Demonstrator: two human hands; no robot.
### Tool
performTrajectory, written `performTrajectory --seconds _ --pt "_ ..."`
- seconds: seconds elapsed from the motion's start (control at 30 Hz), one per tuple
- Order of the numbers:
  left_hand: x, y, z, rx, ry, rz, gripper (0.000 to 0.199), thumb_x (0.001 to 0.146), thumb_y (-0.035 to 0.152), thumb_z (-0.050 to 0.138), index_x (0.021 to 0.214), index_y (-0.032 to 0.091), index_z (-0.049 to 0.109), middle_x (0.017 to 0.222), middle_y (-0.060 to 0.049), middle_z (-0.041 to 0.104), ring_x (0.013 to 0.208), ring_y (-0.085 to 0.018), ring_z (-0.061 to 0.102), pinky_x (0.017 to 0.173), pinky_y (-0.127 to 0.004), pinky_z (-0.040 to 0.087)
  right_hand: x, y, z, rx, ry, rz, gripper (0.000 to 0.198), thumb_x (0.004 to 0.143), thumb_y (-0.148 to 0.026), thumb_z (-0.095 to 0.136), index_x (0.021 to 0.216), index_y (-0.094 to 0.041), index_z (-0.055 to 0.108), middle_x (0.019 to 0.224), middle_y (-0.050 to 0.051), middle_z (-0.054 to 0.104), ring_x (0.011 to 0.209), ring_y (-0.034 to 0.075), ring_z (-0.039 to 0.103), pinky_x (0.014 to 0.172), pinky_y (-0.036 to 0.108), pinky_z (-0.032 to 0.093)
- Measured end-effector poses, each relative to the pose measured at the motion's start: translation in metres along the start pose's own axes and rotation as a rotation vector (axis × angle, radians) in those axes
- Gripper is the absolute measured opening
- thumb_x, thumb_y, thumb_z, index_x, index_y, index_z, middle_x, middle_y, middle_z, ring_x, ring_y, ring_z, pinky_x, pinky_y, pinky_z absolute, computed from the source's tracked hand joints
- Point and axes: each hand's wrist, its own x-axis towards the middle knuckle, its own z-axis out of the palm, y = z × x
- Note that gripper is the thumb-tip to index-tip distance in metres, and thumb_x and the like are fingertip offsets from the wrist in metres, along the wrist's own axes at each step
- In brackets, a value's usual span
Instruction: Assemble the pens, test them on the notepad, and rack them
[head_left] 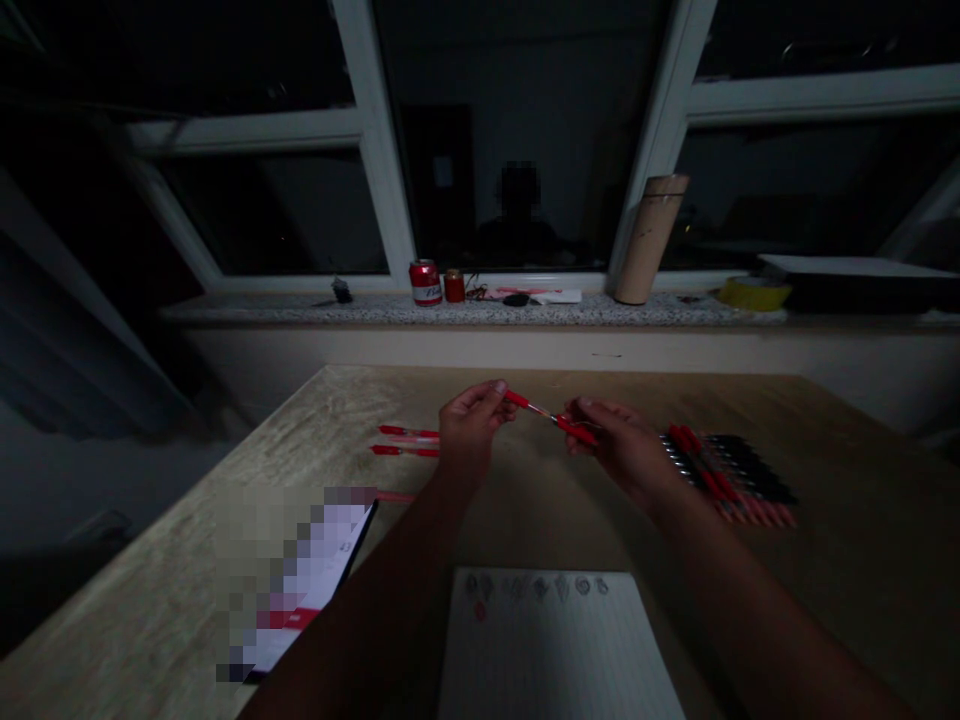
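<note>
A slim red pen (pixel 541 411), with a paler stretch in its middle, is held level in the air over the table. The fingertips of my left hand (pixel 472 425) pinch its left end. My right hand (pixel 619 440) closes its fingers around the right end. Whether the pen is in one piece or its cap is coming off, I cannot tell. Just left of my left hand lie a few more red pens (pixel 405 452), partly hidden by it. Below the hands is a lined notepad (pixel 559 650) with a row of dark scribbles and one red mark along its top.
Right of my right hand, several black and red pens (pixel 731 475) lie side by side on the table (pixel 540 520). A tablet-like screen (pixel 315 590), partly blurred, is at the left. The windowsill holds a red can (pixel 425 283), small jar (pixel 454 286), tall flask (pixel 651 240) and yellow tape (pixel 754 294).
</note>
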Motion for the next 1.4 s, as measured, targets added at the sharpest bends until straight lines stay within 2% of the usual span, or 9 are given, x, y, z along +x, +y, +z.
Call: performTrajectory --seconds 0.17,0.43,0.63,0.8,1.0,1.23,1.4 --pt "-0.002 -0.005 0.001 -0.017 -0.006 -0.031 0.029 0.06 0.028 0.077 0.079 0.01 0.064 0.066 -0.002 0.065 0.056 -0.009 0.06 0.058 -0.023 0.049 0.003 -0.004 -0.002 0.213 0.11 0.03 0.016 0.076 -0.033 0.064 0.078 -0.018 0.067 0.073 0.003 0.069 0.054 0.012 0.059 0.051 0.023 0.05" --pt "-0.01 -0.009 0.006 0.03 -0.033 -0.088 0.033 0.058 0.031 0.077 0.079 0.01 0.063 0.062 -0.001 0.063 0.054 -0.01 0.059 0.058 -0.024 0.049 0.001 -0.002 -0.002 0.326 0.039 -0.048 0.029 0.082 -0.045 0.05 0.078 -0.022 0.067 0.08 0.004 0.071 0.061 0.015 0.061 0.065 0.03 0.051" --pt "-0.011 -0.01 0.007 0.044 -0.072 -0.109 0.031 0.058 0.029 0.078 0.077 0.009 0.064 0.06 -0.002 0.063 0.054 -0.01 0.059 0.058 -0.023 0.049 -0.002 0.004 0.002 0.445 0.013 -0.02 0.041 0.084 -0.054 0.041 0.082 -0.023 0.067 0.087 0.005 0.07 0.065 0.016 0.06 0.068 0.032 0.048" --pt "-0.013 -0.01 0.008 0.068 -0.113 -0.138 0.031 0.059 0.031 0.078 0.077 0.01 0.066 0.06 -0.003 0.064 0.054 -0.01 0.06 0.06 -0.024 0.049 -0.004 0.006 0.004 0.407 0.012 -0.04 0.052 0.083 -0.063 0.031 0.085 -0.024 0.066 0.092 0.007 0.068 0.068 0.018 0.06 0.069 0.035 0.047" --pt "-0.015 -0.009 0.009 0.065 -0.14 -0.161 0.031 0.057 0.03 0.079 0.077 0.009 0.066 0.059 -0.003 0.065 0.054 -0.01 0.06 0.059 -0.024 0.049 -0.005 0.005 0.004 0.282 -0.023 -0.124 0.059 0.081 -0.07 0.022 0.066 -0.025 0.057 0.084 0.003 0.064 0.06 0.017 0.052 0.064 0.034 0.045" --pt "-0.016 -0.009 0.009 0.07 -0.157 -0.175 0.031 0.057 0.028 0.079 0.077 0.008 0.066 0.06 -0.004 0.065 0.054 -0.01 0.06 0.058 -0.023 0.049 -0.006 0.001 0.006 0.415 -0.03 -0.098 0.052 0.082 -0.067 0.032 0.056 -0.023 0.041 0.07 0.001 0.053 0.051 0.014 0.042 0.056 0.031 0.04" --pt "-0.018 -0.008 0.01 0.061 -0.157 -0.19 0.033 0.054 0.026 0.081 0.077 0.009 0.066 0.059 -0.003 0.065 0.053 -0.01 0.06 0.057 -0.022 0.049 -0.005 0.003 0.005 0.475 -0.053 -0.093 0.049 0.083 -0.063 0.038 0.056 -0.022 0.037 0.065 -0.001 0.047 0.047 0.012 0.038 0.052 0.029 0.038"
